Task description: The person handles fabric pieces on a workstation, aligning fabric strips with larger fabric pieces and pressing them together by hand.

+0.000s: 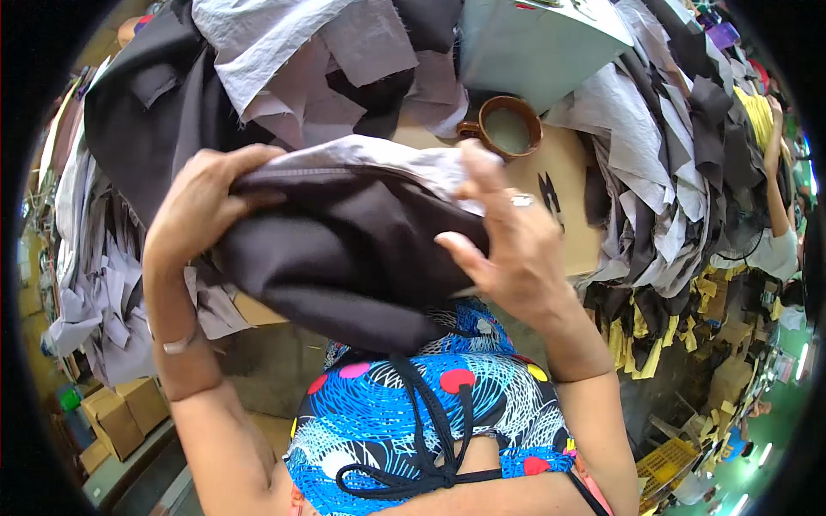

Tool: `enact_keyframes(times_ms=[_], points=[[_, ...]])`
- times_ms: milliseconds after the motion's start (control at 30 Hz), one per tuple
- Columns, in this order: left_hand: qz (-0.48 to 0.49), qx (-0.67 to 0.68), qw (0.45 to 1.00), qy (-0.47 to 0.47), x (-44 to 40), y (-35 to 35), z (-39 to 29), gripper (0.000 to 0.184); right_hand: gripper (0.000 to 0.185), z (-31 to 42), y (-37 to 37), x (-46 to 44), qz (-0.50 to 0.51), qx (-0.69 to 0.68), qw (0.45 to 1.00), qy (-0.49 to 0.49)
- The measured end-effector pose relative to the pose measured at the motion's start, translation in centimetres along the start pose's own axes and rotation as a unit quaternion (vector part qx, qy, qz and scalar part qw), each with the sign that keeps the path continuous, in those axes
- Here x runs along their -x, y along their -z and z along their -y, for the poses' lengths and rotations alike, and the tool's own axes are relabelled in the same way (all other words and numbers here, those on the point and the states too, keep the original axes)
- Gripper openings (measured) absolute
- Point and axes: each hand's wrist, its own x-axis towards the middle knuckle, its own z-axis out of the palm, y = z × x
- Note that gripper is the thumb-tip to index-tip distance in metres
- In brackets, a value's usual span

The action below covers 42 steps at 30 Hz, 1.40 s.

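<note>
A dark, folded cloth piece (344, 245) with a seam along its upper edge and a pale lining (379, 155) is held up in front of my chest. My left hand (211, 202) is closed on its left end, thumb and fingers at the top edge. At the right end, my right hand (516, 232), with a ring on one finger, grips the cloth; its fingers are slightly blurred. Just beyond this hand, small black thread snips (551, 199) lie on the brown tabletop (572, 159). The lower part of the cloth hangs towards my patterned top.
A brown mug (509, 126) with pale liquid stands behind my right hand. Beyond it is a light grey box-like block (533, 56). Dark and pale fabric pieces (637, 129) are heaped around the table. Cardboard boxes (125, 417) sit low left; another person's arm (774, 172) shows far right.
</note>
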Motion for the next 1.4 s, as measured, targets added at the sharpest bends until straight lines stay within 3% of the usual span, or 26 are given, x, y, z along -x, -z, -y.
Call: enact_keyframes(times_ms=[33,67,167,267,400,533,633,733,833,933,1033,1100,1200,1233,1333,1400], points=[[0.04,-0.08,0.996,0.029,-0.6,0.2,1.6,0.035,0.079,-0.8,-1.7,0.7,0.028,-0.012,1.0,0.005],[0.081,-0.16,0.982,0.057,-0.8,0.2,3.4,0.039,0.077,-1.3,-3.0,1.6,0.12,-0.026,0.99,-0.066],[0.034,-0.317,0.947,0.035,-0.3,-1.5,7.4,0.044,0.073,-4.3,-5.8,3.8,0.092,-0.098,0.981,-0.14],[-0.068,-0.353,0.933,0.002,-0.3,-3.5,5.9,0.051,0.073,-6.5,-6.4,5.2,0.062,-0.094,0.977,-0.179],[-0.081,-0.249,0.953,-0.15,-2.2,-8.4,1.8,0.055,0.073,-6.8,-6.8,4.8,0.053,-0.009,0.982,-0.181],[-0.057,-0.232,0.943,-0.23,-3.7,-14.3,1.4,0.03,0.07,-6.4,-8.7,4.6,0.141,-0.042,0.954,-0.263],[-0.04,-0.152,0.953,-0.26,-2.9,-14.8,1.9,0.014,0.066,-7.5,-10.0,5.0,0.062,-0.152,0.953,-0.254],[0.011,-0.157,0.971,-0.181,-0.9,-13.8,2.4,0.013,0.063,-8.5,-10.3,4.8,0.019,-0.098,0.969,-0.224],[0.066,-0.172,0.971,-0.153,0.9,-13.5,2.9,0.009,0.061,-8.8,-10.3,4.4,0.003,0.089,0.984,-0.155],[0.078,-0.173,0.974,-0.126,1.5,-13.6,3.5,0.005,0.057,-6.5,-10.1,5.5,-0.052,0.135,0.989,-0.022],[0.058,-0.144,0.981,-0.114,1.1,-13.6,3.2,0.001,0.059,-4.0,-10.0,7.2,0.102,0.102,0.989,0.012],[0.052,-0.122,0.985,-0.106,0.8,-13.7,3.3,0.006,0.061,-4.5,-10.4,7.4,0.097,0.145,0.984,0.028],[0.082,-0.211,0.974,-0.023,0.4,-13.2,2.6,0.015,0.064,-5.1,-10.6,7.0,0.109,0.185,0.975,0.051],[0.086,-0.213,0.973,0.021,0.2,-13.2,2.3,0.028,0.064,-5.3,-10.4,6.8,0.116,0.195,0.972,0.059],[-0.129,-0.242,0.958,-0.086,-1.0,-13.8,1.0,0.041,0.063,-4.8,-8.4,5.5,0.161,0.102,0.982,0.006],[-0.119,-0.223,0.965,-0.074,-1.8,-15.0,1.3,0.051,0.065,-3.4,-5.6,3.2,0.08,0.031,0.996,0.037]])
